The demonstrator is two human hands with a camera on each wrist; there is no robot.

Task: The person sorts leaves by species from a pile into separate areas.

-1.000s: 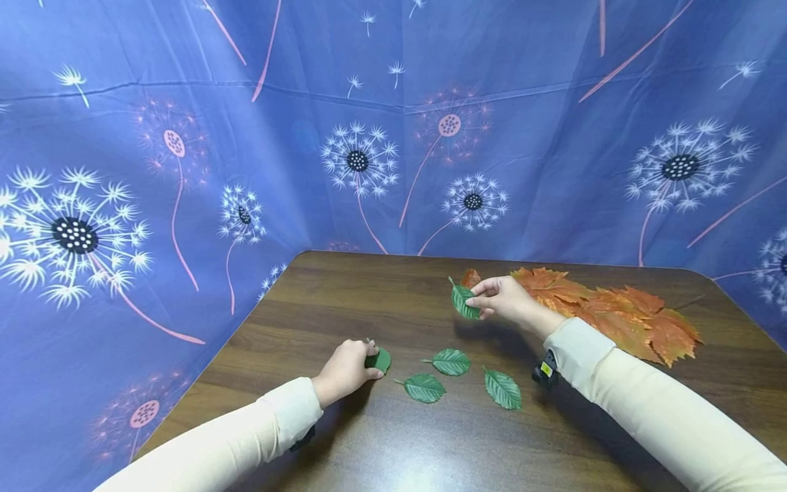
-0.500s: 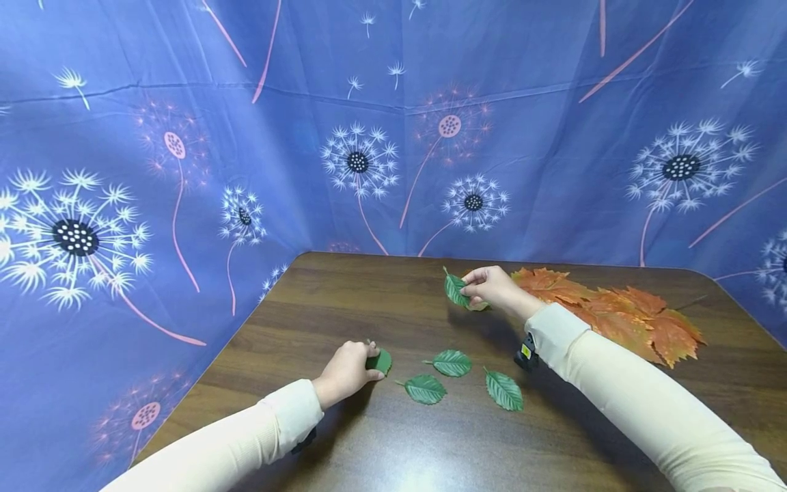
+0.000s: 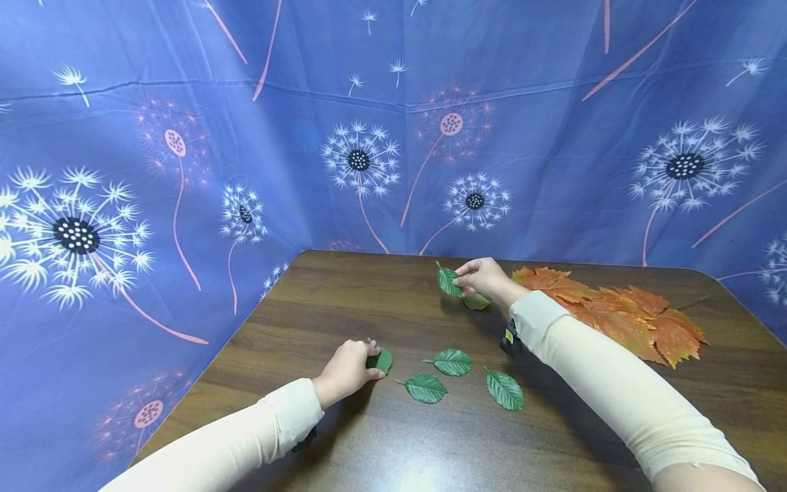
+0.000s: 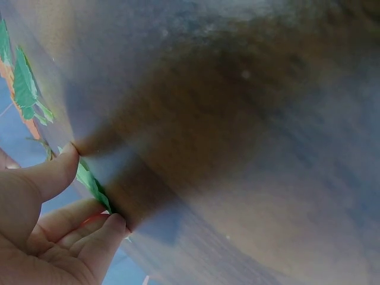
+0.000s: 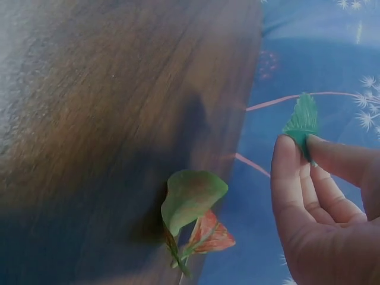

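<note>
My right hand (image 3: 486, 279) pinches a green leaf (image 3: 449, 281) between thumb and fingers, up over the far part of the table. Close below that hand lies a yellowish-green leaf (image 3: 476, 301); the right wrist view shows it beside a reddish leaf (image 5: 212, 233). Down at the table, left of the middle, my left hand (image 3: 347, 369) holds another green leaf (image 3: 382, 361) between thumb and fingers, partly covering it. Three more green leaves lie to its right: one nearer the front (image 3: 425, 389), one behind it (image 3: 452, 363) and one farther right (image 3: 505, 390).
Orange maple-like leaves (image 3: 615, 311) lie overlapping in a pile at the right back of the brown wooden table (image 3: 295, 307). Behind the table hangs a blue cloth (image 3: 541, 137) printed with dandelions. A dark wrist camera (image 3: 510, 338) sits under the right cuff.
My right hand has moved left and toward the back with its green leaf, and the yellowish-green leaf beneath it has come into sight. The left hand stays in place.
</note>
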